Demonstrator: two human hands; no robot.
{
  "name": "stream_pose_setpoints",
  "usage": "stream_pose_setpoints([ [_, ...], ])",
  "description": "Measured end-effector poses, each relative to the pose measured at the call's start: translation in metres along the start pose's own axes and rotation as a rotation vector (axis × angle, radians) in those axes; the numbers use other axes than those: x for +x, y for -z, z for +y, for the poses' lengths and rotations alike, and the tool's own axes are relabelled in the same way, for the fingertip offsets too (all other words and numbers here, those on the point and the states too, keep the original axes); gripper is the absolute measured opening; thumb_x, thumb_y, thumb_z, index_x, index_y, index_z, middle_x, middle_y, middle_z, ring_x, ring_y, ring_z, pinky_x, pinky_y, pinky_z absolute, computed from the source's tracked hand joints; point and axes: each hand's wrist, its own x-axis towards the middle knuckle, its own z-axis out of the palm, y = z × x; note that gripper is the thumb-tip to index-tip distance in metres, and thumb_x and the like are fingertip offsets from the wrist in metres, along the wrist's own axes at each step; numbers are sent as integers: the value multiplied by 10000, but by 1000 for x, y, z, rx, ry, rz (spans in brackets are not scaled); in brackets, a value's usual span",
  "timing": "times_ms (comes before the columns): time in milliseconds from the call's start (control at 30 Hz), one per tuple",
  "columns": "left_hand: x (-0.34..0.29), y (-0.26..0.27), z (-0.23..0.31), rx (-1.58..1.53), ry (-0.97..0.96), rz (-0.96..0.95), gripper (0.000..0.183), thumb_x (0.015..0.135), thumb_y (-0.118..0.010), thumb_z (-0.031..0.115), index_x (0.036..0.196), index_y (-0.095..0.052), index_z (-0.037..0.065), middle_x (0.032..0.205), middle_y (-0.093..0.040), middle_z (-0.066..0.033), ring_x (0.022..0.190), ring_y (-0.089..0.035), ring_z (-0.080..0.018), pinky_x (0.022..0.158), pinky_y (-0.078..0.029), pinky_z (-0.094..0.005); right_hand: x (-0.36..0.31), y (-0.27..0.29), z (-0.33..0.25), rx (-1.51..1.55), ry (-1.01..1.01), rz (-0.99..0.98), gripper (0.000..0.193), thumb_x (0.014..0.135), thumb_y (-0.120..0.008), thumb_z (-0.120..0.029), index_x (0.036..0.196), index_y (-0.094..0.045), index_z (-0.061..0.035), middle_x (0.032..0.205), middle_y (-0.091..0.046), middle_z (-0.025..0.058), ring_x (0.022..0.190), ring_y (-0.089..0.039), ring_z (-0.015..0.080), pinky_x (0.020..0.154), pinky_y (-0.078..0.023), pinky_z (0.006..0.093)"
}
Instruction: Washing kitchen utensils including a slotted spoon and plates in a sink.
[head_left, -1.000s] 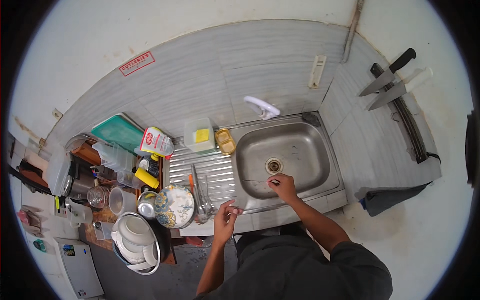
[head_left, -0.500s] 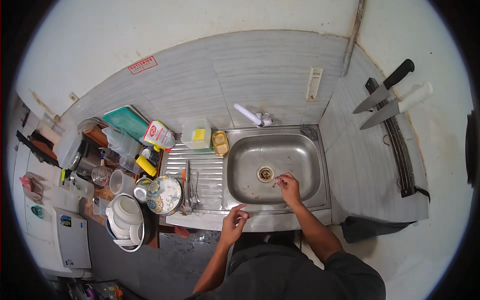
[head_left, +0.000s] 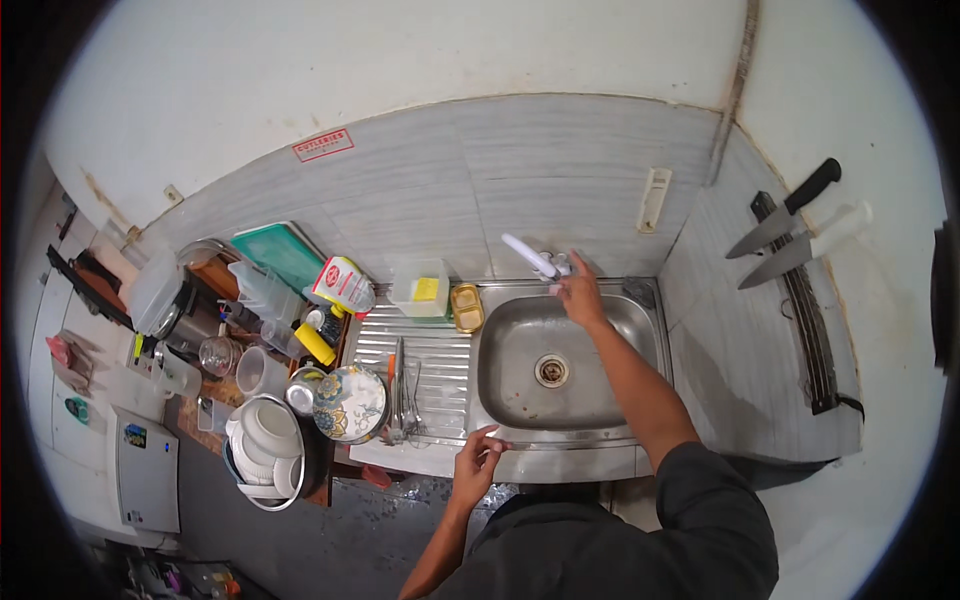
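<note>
Nearest, we saw the left hand [head_left: 476,467] half-curled near the sink's front rim [head_left: 565,437]; whether it pinched anything, we could not tell. A floral plate [head_left: 350,403] crowded the drainboard [head_left: 447,370], where cutlery [head_left: 399,382] lay — probably to drip dry. The right arm [head_left: 645,380] crossed the basin [head_left: 512,385], presumably because the faucet [head_left: 530,256] stood behind it; there the right hand [head_left: 578,293] extended its index finger [head_left: 578,262], its grip unclear.

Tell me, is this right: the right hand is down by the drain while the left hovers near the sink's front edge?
No: the head view shows the right hand at the white tap, not the drain. The left hand does hover near the sink's front edge.
</note>
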Motion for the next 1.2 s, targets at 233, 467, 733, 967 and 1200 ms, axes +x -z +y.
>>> stream_pose_setpoints([
  [233, -30, 23, -14, 9, 52, 84, 349, 1051, -602, 74, 1385, -528, 3, 1005, -713, -97, 1045, -714, -206, 994, -562, -374, 19, -17, 14, -151, -245, -195, 181, 858, -785, -199, 1017, -788, -114, 1597, -480, 16, 1311, -579, 287, 982, -398, 590],
  [467, -30, 31, -10, 4, 40, 140, 341, 1053, -585, 60, 1383, -525, -1, 1008, -712, -100, 1048, -714, -214, 1001, -561, -367, -18, 2, -8, -183, -147, -46, 192, 913, -683, -114, 1084, -739, -47, 1332, -683, 13, 1163, -642, 282, 934, -423, 557],
  [733, -14, 20, -6, 32, 9, 58, 343, 1058, -584, 74, 1388, -527, -3, 1012, -708, -96, 1046, -714, -206, 991, -563, -357, -37, -4, -3, 403, -154, -50, 185, 966, -585, 54, 1110, -695, 17, 999, -782, 144, 798, -748, 186, 741, -580, 310],
  [967, -25, 17, -10, 29, -11, 82, 346, 1057, -587, 78, 1388, -528, -3, 1024, -712, -101, 1044, -717, -207, 986, -560, -348, -42, 12, -20, 654, -304, -178, 173, 1033, -554, -15, 1146, -677, 27, 1020, -771, 119, 830, -743, 171, 726, -583, 295],
  [1200, -33, 16, -5, 72, 9, 116, 354, 1055, -603, 102, 1391, -534, 14, 1033, -725, -103, 1052, -712, -196, 965, -564, -343, -48, 9, -3, 726, -268, -182, 203, 1042, -559, -44, 1183, -677, 43, 1022, -764, 111, 877, -740, 166, 775, -609, 306],
])
